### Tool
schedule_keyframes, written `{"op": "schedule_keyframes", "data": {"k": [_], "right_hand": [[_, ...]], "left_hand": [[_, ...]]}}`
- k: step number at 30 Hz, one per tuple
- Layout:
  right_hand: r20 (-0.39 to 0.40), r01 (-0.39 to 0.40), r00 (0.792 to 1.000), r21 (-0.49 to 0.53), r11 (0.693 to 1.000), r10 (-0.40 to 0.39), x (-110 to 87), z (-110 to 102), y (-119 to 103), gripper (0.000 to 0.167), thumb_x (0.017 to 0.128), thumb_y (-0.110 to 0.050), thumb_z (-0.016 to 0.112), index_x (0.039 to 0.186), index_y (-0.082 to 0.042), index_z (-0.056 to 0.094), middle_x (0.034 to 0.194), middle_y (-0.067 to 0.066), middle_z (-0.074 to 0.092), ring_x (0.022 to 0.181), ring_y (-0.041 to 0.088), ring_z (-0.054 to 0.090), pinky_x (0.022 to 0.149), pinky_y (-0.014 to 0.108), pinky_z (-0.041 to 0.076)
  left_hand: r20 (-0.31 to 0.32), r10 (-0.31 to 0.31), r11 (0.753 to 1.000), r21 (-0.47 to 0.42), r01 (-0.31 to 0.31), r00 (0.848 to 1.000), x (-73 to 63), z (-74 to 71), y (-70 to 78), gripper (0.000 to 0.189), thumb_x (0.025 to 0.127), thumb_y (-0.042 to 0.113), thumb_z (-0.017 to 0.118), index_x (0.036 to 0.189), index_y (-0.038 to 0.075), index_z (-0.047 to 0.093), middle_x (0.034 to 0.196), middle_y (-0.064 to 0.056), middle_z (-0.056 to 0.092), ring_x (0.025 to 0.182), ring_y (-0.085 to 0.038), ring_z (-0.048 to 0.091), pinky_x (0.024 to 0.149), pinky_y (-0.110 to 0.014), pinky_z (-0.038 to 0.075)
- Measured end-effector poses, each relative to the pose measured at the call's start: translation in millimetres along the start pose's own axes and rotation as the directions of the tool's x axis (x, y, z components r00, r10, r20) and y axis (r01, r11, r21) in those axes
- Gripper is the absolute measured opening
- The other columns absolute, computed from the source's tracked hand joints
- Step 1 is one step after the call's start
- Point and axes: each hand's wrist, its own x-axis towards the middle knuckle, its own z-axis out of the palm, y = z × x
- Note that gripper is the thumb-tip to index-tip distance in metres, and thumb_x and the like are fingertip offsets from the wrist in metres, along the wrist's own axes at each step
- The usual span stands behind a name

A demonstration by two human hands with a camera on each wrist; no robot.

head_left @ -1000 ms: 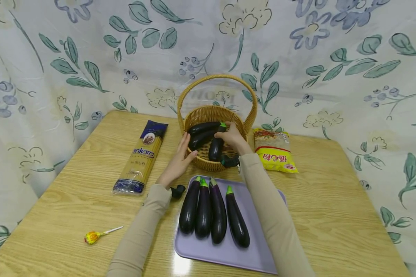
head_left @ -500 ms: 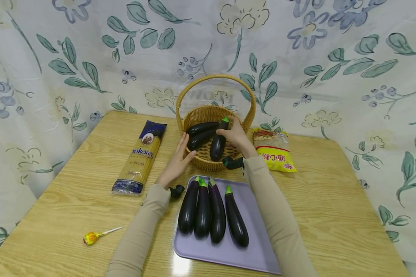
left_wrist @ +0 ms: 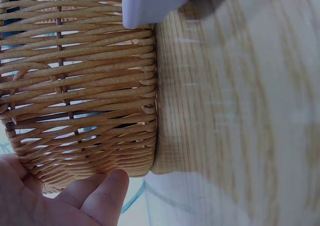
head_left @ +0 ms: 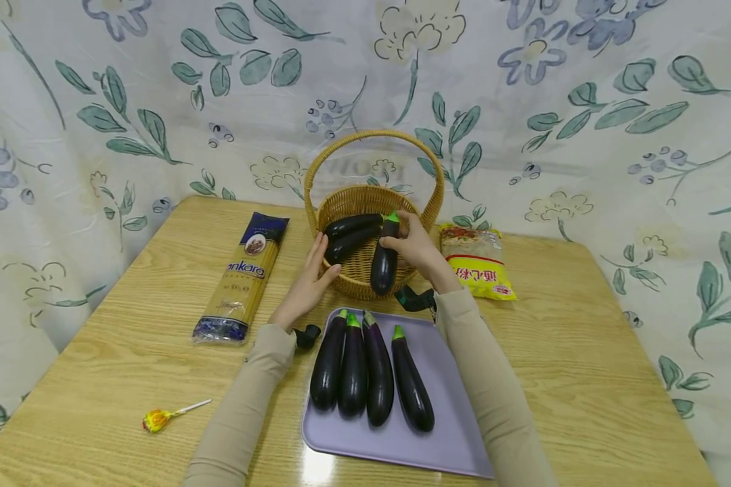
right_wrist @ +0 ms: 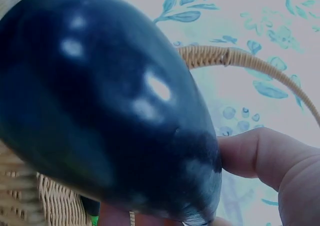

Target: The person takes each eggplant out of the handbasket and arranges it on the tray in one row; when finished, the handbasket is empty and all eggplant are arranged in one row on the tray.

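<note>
My right hand grips a dark purple eggplant near its green stem end, thumb on one side and fingers on the other. In the head view its rounded end overlaps the front rim of the wicker basket. The right wrist view shows that glossy eggplant up close, with the thumb pressed against it. Two more eggplants lie side by side inside the basket at the left. My left hand rests against the basket's left side, fingers extended; its fingertips touch the weave in the left wrist view.
A lilac tray in front of the basket bears several eggplants. To the left lie a spaghetti pack and a lollipop. A yellow food bag lies right of the basket, whose tall handle arches overhead.
My right hand has lifted the eggplant from among the others and drawn it toward the basket's front rim. My left hand stays against the basket. The head view has shifted slightly.
</note>
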Motion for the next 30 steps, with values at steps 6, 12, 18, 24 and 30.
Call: {"op": "schedule_keyframes", "data": {"k": [6, 12, 18, 24, 30], "right_hand": [[-0.027, 0.002, 1.000, -0.041, 0.999, -0.003, -15.1, -8, 9, 0.076, 0.095, -0.016, 0.060, 0.155, -0.023, 0.014, 0.145, 0.020, 0.035, 0.116, 0.039, 0.058, 0.088, 0.050, 0.053], [-0.005, 0.022, 1.000, -0.036, 0.999, -0.022, -31.0, -15, 19, 0.075, 0.095, -0.013, 0.060, 0.155, -0.021, 0.015, 0.144, 0.023, 0.034, 0.118, 0.041, 0.056, 0.087, 0.050, 0.055], [0.036, 0.046, 0.998, -0.045, 0.998, -0.044, -41.3, -17, 27, 0.075, 0.095, -0.011, 0.059, 0.155, -0.018, 0.014, 0.144, 0.026, 0.033, 0.118, 0.043, 0.056, 0.085, 0.049, 0.056], [0.051, 0.057, 0.997, -0.095, 0.994, -0.052, -48.9, -18, 38, 0.075, 0.095, -0.012, 0.059, 0.156, -0.018, 0.014, 0.143, 0.027, 0.033, 0.117, 0.041, 0.056, 0.082, 0.046, 0.057], [0.058, 0.067, 0.996, -0.112, 0.992, -0.060, -58.1, -20, 48, 0.075, 0.095, -0.012, 0.059, 0.156, -0.018, 0.015, 0.143, 0.028, 0.034, 0.121, 0.042, 0.053, 0.077, 0.042, 0.058]], "left_hand": [[0.003, 0.005, 1.000, -0.001, -0.005, 1.000, 0.4, 1.0, 0.1, 0.072, 0.103, 0.040, 0.042, 0.157, 0.027, -0.003, 0.164, 0.002, -0.011, 0.152, -0.030, -0.002, 0.117, -0.061, 0.013], [0.003, -0.004, 1.000, 0.003, 0.004, 1.000, -0.3, 1.1, 2.2, 0.071, 0.103, 0.039, 0.042, 0.157, 0.028, -0.004, 0.164, 0.003, -0.012, 0.152, -0.029, -0.003, 0.118, -0.061, 0.013], [-0.004, -0.003, 1.000, 0.013, 0.003, 1.000, 0.3, 1.0, 0.0, 0.072, 0.103, 0.038, 0.042, 0.157, 0.027, -0.004, 0.165, -0.001, -0.011, 0.152, -0.029, -0.003, 0.118, -0.060, 0.013], [-0.009, -0.001, 1.000, 0.014, 0.001, 1.000, 1.6, 2.6, -1.7, 0.072, 0.103, 0.039, 0.043, 0.157, 0.026, -0.003, 0.165, -0.001, -0.010, 0.152, -0.029, -0.003, 0.118, -0.060, 0.013], [-0.005, -0.007, 1.000, 0.013, 0.007, 1.000, 2.2, 1.5, -0.3, 0.073, 0.103, 0.040, 0.042, 0.158, 0.022, -0.002, 0.165, 0.000, -0.011, 0.152, -0.030, -0.003, 0.117, -0.061, 0.013]]}}
